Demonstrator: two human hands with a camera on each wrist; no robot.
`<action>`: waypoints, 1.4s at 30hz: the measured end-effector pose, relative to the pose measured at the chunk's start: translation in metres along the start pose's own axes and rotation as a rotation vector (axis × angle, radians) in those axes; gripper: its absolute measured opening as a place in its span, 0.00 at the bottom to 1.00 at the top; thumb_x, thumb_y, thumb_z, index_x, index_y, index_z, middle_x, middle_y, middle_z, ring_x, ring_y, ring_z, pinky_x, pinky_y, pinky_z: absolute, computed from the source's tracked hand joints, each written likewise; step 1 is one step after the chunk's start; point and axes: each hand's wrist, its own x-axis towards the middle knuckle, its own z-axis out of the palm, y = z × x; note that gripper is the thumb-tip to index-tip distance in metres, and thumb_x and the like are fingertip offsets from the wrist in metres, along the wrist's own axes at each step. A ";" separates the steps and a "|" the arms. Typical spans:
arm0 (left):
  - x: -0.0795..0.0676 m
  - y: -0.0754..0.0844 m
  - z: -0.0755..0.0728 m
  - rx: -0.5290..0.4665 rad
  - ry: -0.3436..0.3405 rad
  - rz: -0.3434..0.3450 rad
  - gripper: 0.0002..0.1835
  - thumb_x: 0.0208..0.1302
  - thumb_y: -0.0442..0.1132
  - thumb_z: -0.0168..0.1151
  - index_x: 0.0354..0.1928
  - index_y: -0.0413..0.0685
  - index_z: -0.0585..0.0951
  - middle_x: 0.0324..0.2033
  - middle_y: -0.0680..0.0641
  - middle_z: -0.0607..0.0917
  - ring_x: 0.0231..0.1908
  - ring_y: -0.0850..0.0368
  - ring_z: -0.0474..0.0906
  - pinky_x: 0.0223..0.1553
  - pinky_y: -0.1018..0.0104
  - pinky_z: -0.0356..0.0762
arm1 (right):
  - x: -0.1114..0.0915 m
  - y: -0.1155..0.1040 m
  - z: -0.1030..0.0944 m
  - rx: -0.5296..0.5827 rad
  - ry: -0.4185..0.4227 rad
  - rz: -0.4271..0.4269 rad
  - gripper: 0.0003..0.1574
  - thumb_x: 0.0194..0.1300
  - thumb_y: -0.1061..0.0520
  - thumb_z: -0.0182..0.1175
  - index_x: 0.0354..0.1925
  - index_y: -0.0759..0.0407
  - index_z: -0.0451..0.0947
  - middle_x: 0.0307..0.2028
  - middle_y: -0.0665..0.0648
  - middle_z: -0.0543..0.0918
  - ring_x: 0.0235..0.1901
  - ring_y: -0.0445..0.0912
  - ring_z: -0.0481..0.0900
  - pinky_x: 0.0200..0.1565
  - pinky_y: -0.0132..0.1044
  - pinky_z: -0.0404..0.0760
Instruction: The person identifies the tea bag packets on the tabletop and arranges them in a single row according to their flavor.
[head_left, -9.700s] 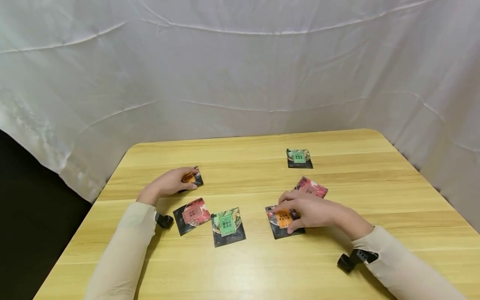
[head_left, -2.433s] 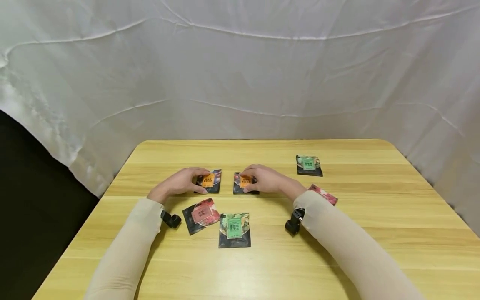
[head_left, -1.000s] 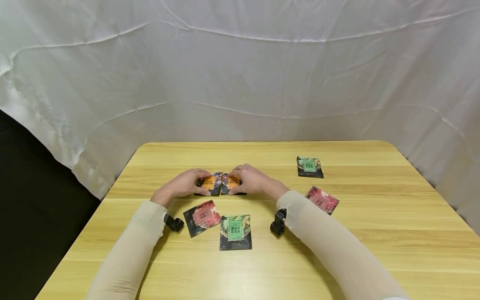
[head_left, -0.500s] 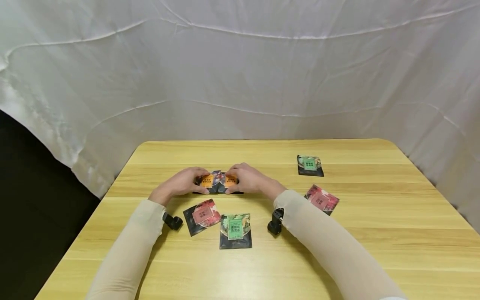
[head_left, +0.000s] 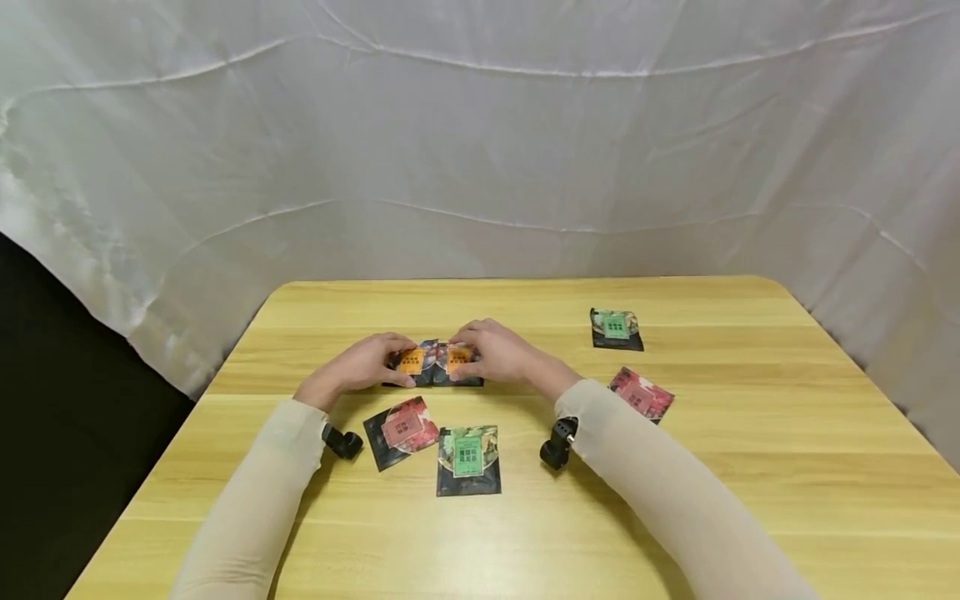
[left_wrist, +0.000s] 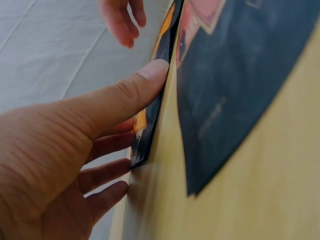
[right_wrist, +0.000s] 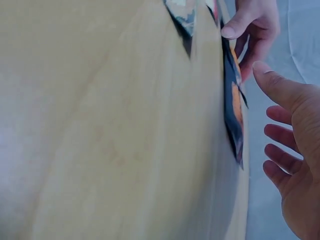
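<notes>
In the head view two black tea sachets with orange labels lie side by side at the back left, their inner edges meeting. My left hand (head_left: 352,368) holds the left orange-label sachet (head_left: 420,365), thumb at its near edge and fingers at its far side. In the left wrist view the thumb presses on that sachet's edge (left_wrist: 141,125). Over the right orange-label sachet (head_left: 454,358) hovers my right hand (head_left: 510,357). The right wrist view shows its thumb and spread fingers apart from the sachet (right_wrist: 236,107), holding nothing.
Nearer me lie a red-label sachet (head_left: 402,428), set askew, and a green-label sachet (head_left: 468,458). Another red-label sachet (head_left: 643,395) is beside my right forearm, with a second green-label one (head_left: 617,329) farther back. A pale curtain (head_left: 480,167) hangs behind the wooden table (head_left: 712,517).
My right hand has brought its orange-label sachet leftward until it meets the left one, then loosened from it. The left hand has straightened its sachet and shifted it slightly right.
</notes>
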 end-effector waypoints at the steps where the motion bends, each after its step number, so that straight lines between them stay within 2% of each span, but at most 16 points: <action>1: 0.000 0.000 0.000 -0.003 0.002 0.001 0.41 0.57 0.54 0.72 0.67 0.39 0.71 0.65 0.36 0.71 0.64 0.39 0.66 0.63 0.44 0.65 | -0.001 -0.001 -0.002 0.006 0.002 0.000 0.42 0.60 0.34 0.65 0.66 0.52 0.72 0.64 0.55 0.72 0.64 0.51 0.67 0.66 0.47 0.64; 9: -0.002 -0.003 -0.002 -0.007 0.006 0.013 0.41 0.57 0.53 0.72 0.67 0.38 0.72 0.64 0.36 0.71 0.63 0.38 0.67 0.63 0.44 0.66 | -0.013 -0.008 -0.007 0.047 0.012 -0.028 0.41 0.62 0.36 0.65 0.66 0.53 0.72 0.64 0.54 0.73 0.64 0.51 0.67 0.66 0.47 0.64; 18: -0.002 -0.004 -0.001 0.000 0.001 0.014 0.42 0.57 0.54 0.72 0.68 0.38 0.70 0.65 0.36 0.70 0.64 0.37 0.65 0.64 0.43 0.64 | -0.031 -0.018 -0.008 0.053 -0.007 -0.084 0.45 0.60 0.35 0.65 0.69 0.53 0.68 0.65 0.56 0.72 0.65 0.52 0.67 0.67 0.49 0.62; 25: 0.001 -0.006 -0.001 -0.002 0.003 0.012 0.41 0.57 0.54 0.72 0.67 0.39 0.71 0.65 0.36 0.71 0.64 0.39 0.66 0.64 0.44 0.64 | -0.040 -0.029 -0.005 0.091 -0.029 -0.121 0.44 0.61 0.36 0.65 0.68 0.54 0.70 0.69 0.60 0.66 0.69 0.55 0.60 0.70 0.52 0.55; 32: 0.001 -0.005 0.001 0.007 0.003 0.018 0.42 0.57 0.56 0.71 0.67 0.38 0.71 0.65 0.36 0.71 0.64 0.38 0.66 0.63 0.42 0.64 | -0.050 -0.044 0.005 0.074 -0.074 -0.168 0.44 0.61 0.33 0.63 0.69 0.50 0.68 0.68 0.56 0.68 0.68 0.50 0.62 0.69 0.48 0.58; 42: 0.001 -0.005 0.000 0.003 0.004 0.016 0.41 0.57 0.54 0.72 0.67 0.38 0.71 0.65 0.36 0.71 0.64 0.38 0.65 0.64 0.42 0.63 | -0.067 -0.053 0.007 0.084 -0.131 -0.202 0.45 0.59 0.34 0.66 0.69 0.48 0.68 0.63 0.49 0.72 0.64 0.46 0.67 0.65 0.43 0.66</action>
